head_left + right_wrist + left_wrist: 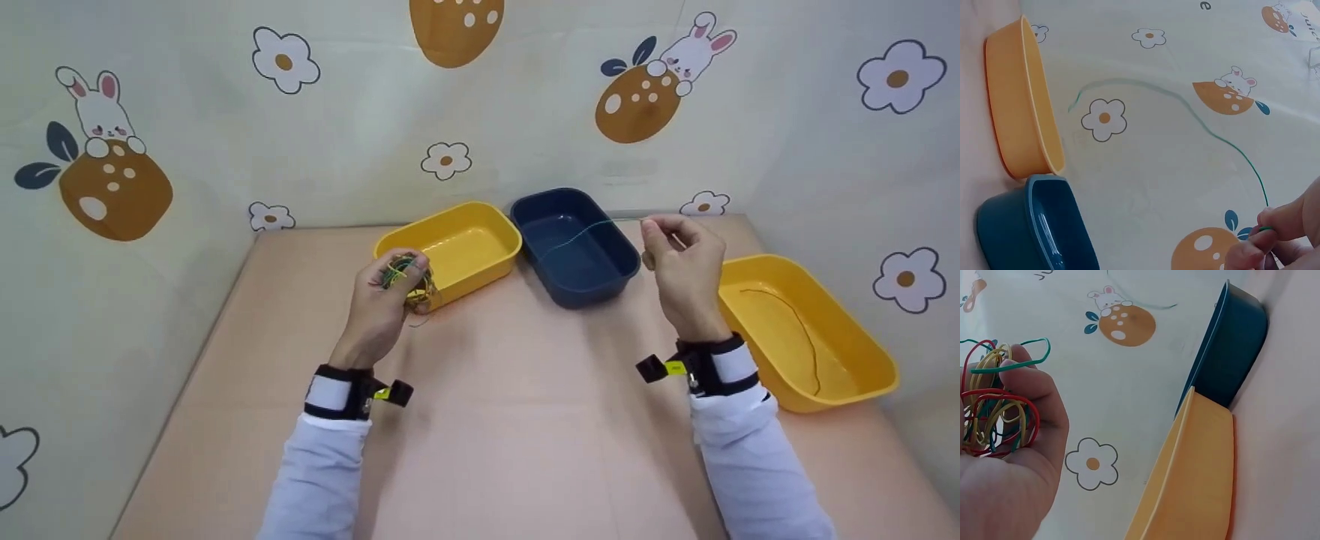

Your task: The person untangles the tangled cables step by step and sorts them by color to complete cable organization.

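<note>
My left hand [375,311] grips a tangled bundle of thin wires [410,279] in front of the middle yellow bin. Red, yellow and green strands [1002,405] loop out between the fingers in the left wrist view, and one loose end hangs below. Raised at the right, my right hand [688,277] pinches a single green wire [1235,147] by one end between thumb and fingertips. That wire arcs away to the left, overlapping the dark blue bin [581,294] in the head view; its far end is free and blurred.
The yellow bin [480,279] stands at the back, side by side with the blue one. Another yellow bin [847,352] at the right holds one thin dark wire [802,322]. Behind the peach-covered table [510,450] hangs a printed backdrop [360,150].
</note>
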The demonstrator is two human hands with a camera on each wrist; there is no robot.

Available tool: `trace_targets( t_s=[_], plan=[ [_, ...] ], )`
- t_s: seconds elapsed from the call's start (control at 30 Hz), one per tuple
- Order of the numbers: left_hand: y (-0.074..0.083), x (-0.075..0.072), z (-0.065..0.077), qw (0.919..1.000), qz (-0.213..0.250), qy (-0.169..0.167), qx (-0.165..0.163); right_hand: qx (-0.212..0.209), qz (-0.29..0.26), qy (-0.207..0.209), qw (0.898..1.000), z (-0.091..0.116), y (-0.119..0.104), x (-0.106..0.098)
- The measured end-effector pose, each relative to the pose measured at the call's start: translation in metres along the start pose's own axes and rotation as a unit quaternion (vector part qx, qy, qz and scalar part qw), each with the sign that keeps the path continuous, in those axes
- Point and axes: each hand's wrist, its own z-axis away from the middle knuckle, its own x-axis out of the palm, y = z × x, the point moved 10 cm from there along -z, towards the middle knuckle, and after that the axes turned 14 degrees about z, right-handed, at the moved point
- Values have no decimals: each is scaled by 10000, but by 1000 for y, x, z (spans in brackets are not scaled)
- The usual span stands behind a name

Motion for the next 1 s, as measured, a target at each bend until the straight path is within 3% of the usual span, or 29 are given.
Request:
trace_targets(
  t_s=[0.1, 0.33, 0.43, 0.5, 0.57, 0.67, 0.73, 0.8, 0.87, 1.0],
  plan=[
    [4, -5, 0, 9998, 111, 142, 46, -93, -368, -405, 9985, -5, -1, 17],
    [10, -20, 1, 9974, 293, 639, 173, -410, -269, -1267, 9907, -11, -13, 76],
    [11, -24, 0, 9959, 435, 756, 235, -572, 209, -1469, 9873, -11, -17, 107],
    [12, -26, 0, 9951, 514, 800, 259, -768, 821, -1482, 9825, -11, -19, 127],
    [12, -27, 0, 9946, 573, 829, 258, -1139, 1611, -1409, 9702, -11, -24, 147],
    [11, -28, 1, 9944, 535, 881, 246, -1884, 2639, -1318, 9367, -9, -31, 178],
    [10, -28, 0, 9944, 484, 907, 234, -2306, 3079, -1317, 9136, -6, -33, 198],
    [10, -28, 0, 9945, 426, 927, 225, -2471, 3278, -1465, 9000, -3, -29, 217],
    [10, -28, 0, 9944, 426, 938, 237, -2379, 3348, -1684, 8961, -1, -21, 234],
    [11, -27, 0, 9945, 406, 938, 223, -1733, 3341, -2130, 9016, 3, -1, 259]
  ],
)
